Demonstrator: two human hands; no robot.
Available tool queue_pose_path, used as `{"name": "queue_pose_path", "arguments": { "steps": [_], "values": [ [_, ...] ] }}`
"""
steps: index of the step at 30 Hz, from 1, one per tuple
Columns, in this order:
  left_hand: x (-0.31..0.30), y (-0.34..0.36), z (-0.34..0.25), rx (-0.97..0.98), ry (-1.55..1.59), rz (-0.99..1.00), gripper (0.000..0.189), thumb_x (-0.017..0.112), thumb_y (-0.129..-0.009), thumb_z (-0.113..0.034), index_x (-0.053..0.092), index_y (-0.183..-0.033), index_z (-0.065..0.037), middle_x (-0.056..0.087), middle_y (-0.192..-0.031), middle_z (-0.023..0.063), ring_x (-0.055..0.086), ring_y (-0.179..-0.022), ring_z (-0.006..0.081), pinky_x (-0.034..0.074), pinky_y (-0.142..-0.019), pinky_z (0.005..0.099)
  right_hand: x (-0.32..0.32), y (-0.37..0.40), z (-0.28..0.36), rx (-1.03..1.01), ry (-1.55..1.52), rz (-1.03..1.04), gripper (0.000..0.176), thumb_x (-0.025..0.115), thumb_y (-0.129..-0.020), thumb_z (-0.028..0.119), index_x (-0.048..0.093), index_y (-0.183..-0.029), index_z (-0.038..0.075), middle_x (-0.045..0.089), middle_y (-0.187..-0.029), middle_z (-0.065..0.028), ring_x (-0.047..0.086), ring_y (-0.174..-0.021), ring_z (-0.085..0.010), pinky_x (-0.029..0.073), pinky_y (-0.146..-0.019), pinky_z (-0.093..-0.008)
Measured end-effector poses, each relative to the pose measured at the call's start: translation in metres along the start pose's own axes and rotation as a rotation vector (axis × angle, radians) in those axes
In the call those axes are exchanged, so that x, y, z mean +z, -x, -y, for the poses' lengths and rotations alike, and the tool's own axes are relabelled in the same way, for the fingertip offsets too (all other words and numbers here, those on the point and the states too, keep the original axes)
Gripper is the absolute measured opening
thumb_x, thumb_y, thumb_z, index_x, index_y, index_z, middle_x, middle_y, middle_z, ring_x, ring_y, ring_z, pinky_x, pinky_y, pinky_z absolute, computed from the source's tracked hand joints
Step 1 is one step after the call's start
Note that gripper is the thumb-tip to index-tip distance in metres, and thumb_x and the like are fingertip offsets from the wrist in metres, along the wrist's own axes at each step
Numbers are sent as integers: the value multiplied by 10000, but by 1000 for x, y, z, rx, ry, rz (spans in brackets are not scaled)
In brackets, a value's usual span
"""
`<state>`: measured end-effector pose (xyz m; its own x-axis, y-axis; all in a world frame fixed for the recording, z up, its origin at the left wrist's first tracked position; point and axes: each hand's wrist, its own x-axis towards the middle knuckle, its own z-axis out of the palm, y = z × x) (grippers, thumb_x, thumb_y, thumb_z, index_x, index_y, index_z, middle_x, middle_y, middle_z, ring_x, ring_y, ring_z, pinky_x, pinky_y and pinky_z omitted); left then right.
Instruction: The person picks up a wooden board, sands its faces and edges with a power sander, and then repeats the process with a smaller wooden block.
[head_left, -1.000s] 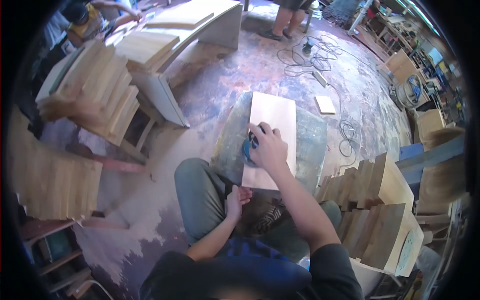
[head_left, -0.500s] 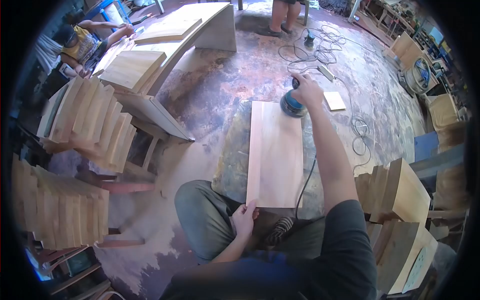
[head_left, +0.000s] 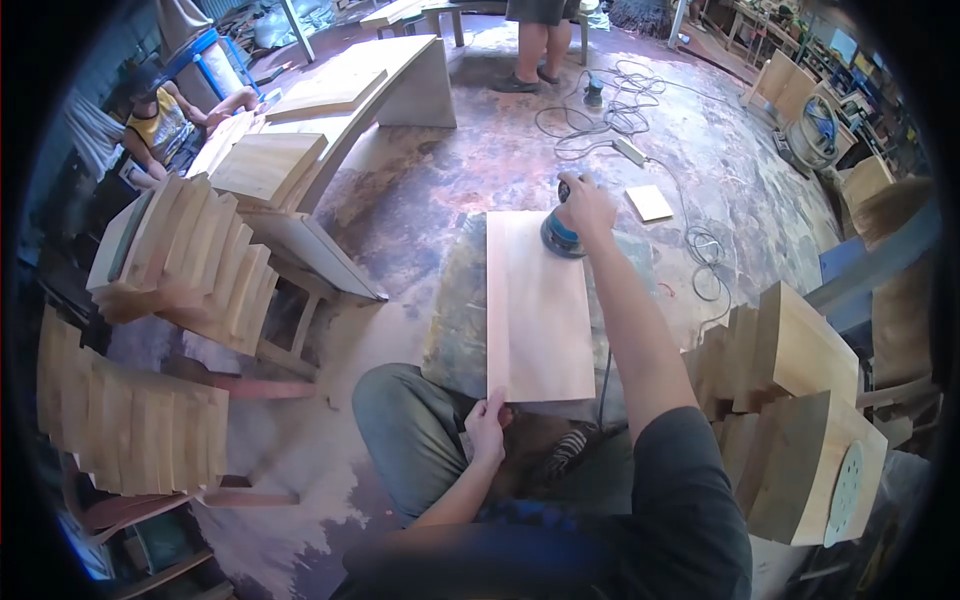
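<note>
Partly, right hand [head_left: 590, 208] hides gripped sander [head_left: 562, 238]; left hand [head_left: 486, 432] pinches board [head_left: 540, 320] at near edge; underside hidden.

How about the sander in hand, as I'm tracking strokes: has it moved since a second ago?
Yes: the sander has moved forward and to the right, closer to the pale square piece on the floor.

The one view looks from head height, above and behind the near edge of the table [head_left: 455, 320], forward and steeply down. The left hand [head_left: 487, 430] is nearer the lens than the right hand [head_left: 587, 207]; the wide, dark-rimmed field takes in floor [head_left: 400, 190] well past the table's far corners.
</note>
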<state>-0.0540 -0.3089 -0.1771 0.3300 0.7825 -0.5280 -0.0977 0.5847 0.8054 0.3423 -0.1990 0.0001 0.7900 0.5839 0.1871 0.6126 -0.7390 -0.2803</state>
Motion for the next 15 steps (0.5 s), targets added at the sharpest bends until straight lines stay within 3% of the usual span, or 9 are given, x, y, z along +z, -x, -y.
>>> {"name": "queue_pose_path", "arguments": {
  "steps": [7,12,15],
  "values": [
    [3,7,-1,-48,-62,-66,339,782,-1078,-346,733,-925,-48,707,-820,24,644,-706,111,523,-667,273,16,-55,-14,-24,61,-30,646,776,-849,235,694,-1475,374,673,-1479,-59,688,-1286,-389,620,-1022,-520],
    [14,10,5,15,17,-171,331,809,-1058,-303,735,-878,-36,680,-782,-3,583,-671,80,478,-651,253,-12,100,-21,-157,-61,-8,655,746,-834,164,696,-1460,350,685,-1446,-77,680,-1248,-421,620,-1006,-547],
    [24,20,-28,133,-120,-197,336,752,-1086,-291,719,-922,1,640,-796,1,551,-742,110,467,-718,292,-77,221,-21,-148,-57,74,630,765,-807,141,728,-1411,315,699,-1411,-84,688,-1244,-397,615,-1027,-521]
  ]
}}
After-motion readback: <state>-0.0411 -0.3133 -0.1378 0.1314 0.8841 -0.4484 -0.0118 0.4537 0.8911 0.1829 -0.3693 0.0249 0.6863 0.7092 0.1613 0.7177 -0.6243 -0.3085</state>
